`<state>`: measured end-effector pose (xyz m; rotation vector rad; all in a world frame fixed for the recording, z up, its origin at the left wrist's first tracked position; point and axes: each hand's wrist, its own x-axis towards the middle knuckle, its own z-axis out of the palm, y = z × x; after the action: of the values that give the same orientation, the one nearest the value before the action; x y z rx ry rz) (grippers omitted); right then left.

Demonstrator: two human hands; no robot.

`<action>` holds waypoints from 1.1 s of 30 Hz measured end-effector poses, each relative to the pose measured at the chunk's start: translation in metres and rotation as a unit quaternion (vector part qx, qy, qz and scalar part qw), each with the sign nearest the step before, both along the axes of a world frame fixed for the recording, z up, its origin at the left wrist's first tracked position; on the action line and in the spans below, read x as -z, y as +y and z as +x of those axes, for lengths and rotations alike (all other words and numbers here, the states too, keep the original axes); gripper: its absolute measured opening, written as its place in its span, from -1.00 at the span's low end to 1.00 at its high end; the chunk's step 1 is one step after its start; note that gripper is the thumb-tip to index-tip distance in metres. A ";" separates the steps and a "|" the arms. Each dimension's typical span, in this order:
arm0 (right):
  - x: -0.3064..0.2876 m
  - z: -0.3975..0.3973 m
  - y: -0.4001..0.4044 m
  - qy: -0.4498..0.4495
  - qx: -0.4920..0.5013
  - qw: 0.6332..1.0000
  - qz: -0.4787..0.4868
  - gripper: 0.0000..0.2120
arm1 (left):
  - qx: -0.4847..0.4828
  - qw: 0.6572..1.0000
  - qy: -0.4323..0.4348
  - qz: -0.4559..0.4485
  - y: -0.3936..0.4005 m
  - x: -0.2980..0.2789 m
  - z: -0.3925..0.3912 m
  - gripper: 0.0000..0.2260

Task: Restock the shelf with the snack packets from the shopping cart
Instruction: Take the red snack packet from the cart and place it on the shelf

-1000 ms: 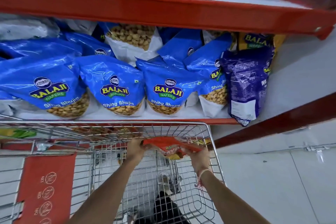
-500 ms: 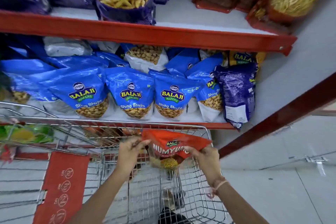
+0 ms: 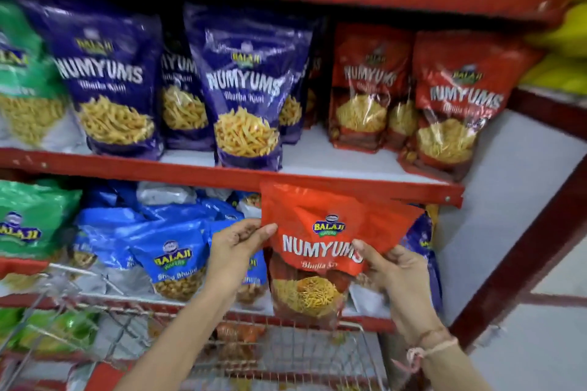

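Note:
I hold a red Numyums snack packet (image 3: 320,251) upright in front of the lower shelf, above the wire shopping cart (image 3: 286,355). My left hand (image 3: 236,247) pinches its upper left edge. My right hand (image 3: 395,276) grips its right side, thumb across the front. On the middle shelf (image 3: 317,179), to the upper right, stand matching red Numyums packets (image 3: 454,105). More packets lie blurred in the cart below.
Purple Numyums packets (image 3: 244,89) fill the middle shelf's centre and left, green ones (image 3: 22,73) at the far left. Blue Balaji packets (image 3: 171,257) crowd the lower shelf. A red upright post (image 3: 521,251) and white side panel stand at right.
Both hands have lifted the red packet up out of the cart to the lower shelf's height. My view has tilted upward, so the middle shelf now shows in full.

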<state>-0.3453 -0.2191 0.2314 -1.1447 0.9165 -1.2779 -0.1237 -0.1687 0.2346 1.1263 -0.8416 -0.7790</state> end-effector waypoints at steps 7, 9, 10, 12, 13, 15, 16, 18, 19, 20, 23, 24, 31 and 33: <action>-0.114 -0.010 -0.042 -0.034 -0.003 0.993 -0.115 -0.81 | 0.011 0.995 -0.015 -0.099 -0.052 -0.108 -0.012 -0.99; -0.139 -0.014 -0.059 -0.035 0.011 0.989 -0.142 -0.81 | 0.019 0.992 -0.005 -0.125 -0.072 -0.135 -0.019 -0.88; -0.150 -0.016 -0.068 -0.037 0.018 0.988 -0.150 -0.80 | 0.021 0.990 0.008 -0.137 -0.082 -0.146 -0.022 -0.86; -0.168 -0.015 -0.088 -0.051 0.029 0.985 -0.160 -0.84 | 0.016 0.987 0.032 -0.157 -0.104 -0.166 -0.032 -0.87; -0.174 -0.015 -0.100 -0.067 0.032 0.984 -0.159 -0.89 | 0.006 0.986 0.041 -0.163 -0.116 -0.175 -0.037 -0.90; -0.184 -0.011 -0.125 -0.093 0.044 0.984 -0.142 -0.89 | -0.016 0.983 0.059 -0.172 -0.139 -0.186 -0.047 -0.89; -0.188 -0.009 -0.137 -0.098 0.046 0.985 -0.135 -0.81 | -0.025 0.982 0.067 -0.173 -0.150 -0.189 -0.051 -0.87; -0.190 -0.007 -0.164 -0.091 0.050 0.987 -0.120 -0.74 | -0.036 0.983 0.072 -0.163 -0.170 -0.192 -0.057 -0.91; -0.188 -0.006 -0.176 -0.082 0.057 0.988 -0.115 -0.77 | -0.044 0.984 0.073 -0.156 -0.179 -0.191 -0.058 -0.94; -0.187 -0.005 -0.185 -0.075 0.061 0.989 -0.108 -0.81 | -0.053 0.984 0.079 -0.150 -0.186 -0.188 -0.058 -0.98; -0.180 0.002 -0.211 -0.072 0.067 0.990 -0.097 -0.86 | -0.083 0.981 0.106 -0.139 -0.210 -0.179 -0.057 -0.96; -0.177 0.005 -0.218 -0.074 0.069 0.990 -0.095 -0.88 | -0.085 0.981 0.110 -0.137 -0.216 -0.176 -0.056 -0.98; -0.162 0.017 -0.257 -0.027 0.052 0.994 -0.094 -0.84 | -0.085 0.981 0.135 -0.115 -0.254 -0.167 -0.040 -0.88; -0.161 0.019 -0.264 -0.015 0.060 0.994 -0.095 -0.84 | -0.071 0.985 0.117 -0.107 -0.258 -0.167 -0.036 -0.97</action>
<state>-0.3258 -0.4829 0.3924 -1.2282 0.8666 -1.5029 -0.1599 -0.4265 0.4015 0.8735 -0.6236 -0.6694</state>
